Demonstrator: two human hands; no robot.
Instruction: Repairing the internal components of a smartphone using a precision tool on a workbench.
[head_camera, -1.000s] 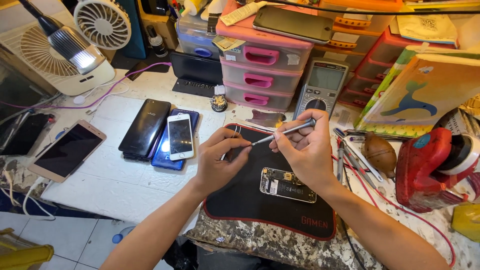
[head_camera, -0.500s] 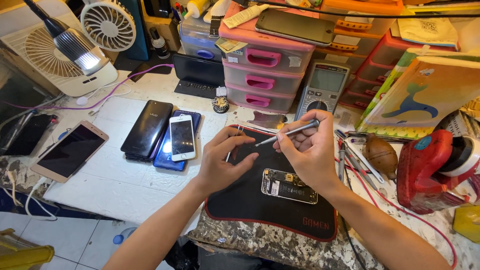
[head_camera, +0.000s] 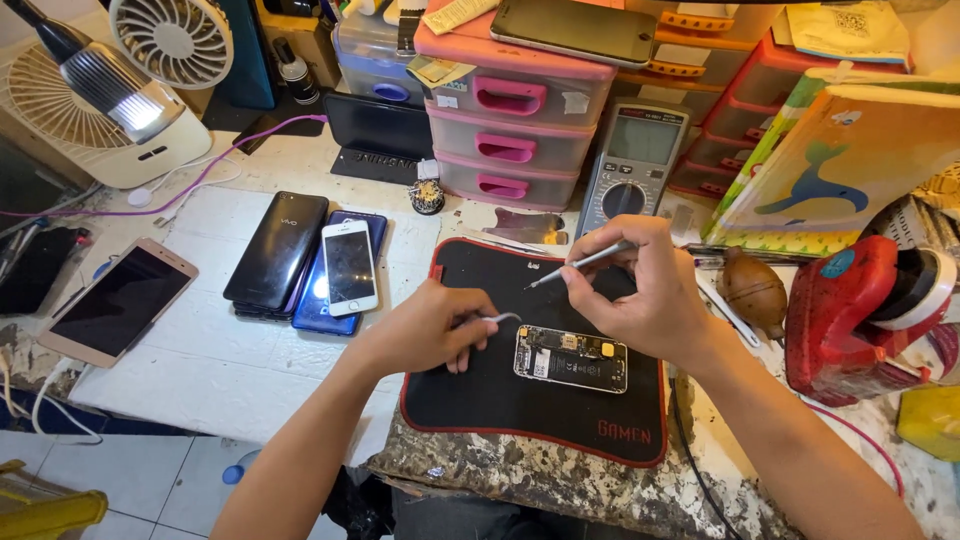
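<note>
An opened phone (head_camera: 571, 358) lies flat on a black mat (head_camera: 520, 410) with a red edge, just below the middle of the frame; its back is off, showing a dark battery, a metal-shielded board and a small yellow part at its right end. The left hand (head_camera: 428, 328) rests on the mat just left of it, fingers (head_camera: 470, 335) curled and pinching a small bent metal piece (head_camera: 503, 318) near the phone's upper left corner. The right hand (head_camera: 645, 295) hovers above the phone, its fingers pressed around thin metal tweezers (head_camera: 578, 262) whose tip points left and down.

On the counter (head_camera: 210, 370) at left lie four more phones: a white one (head_camera: 351, 267) atop a blue one (head_camera: 330, 300), a black one (head_camera: 276, 250) beside them, and a rose-gold one (head_camera: 118, 301) further left. One more phone (head_camera: 573, 30) lies on a stack of three pink drawers (head_camera: 510, 130) at the top centre; their contents are hidden. A grey multimeter (head_camera: 632, 160) stands right of the drawers.
</note>
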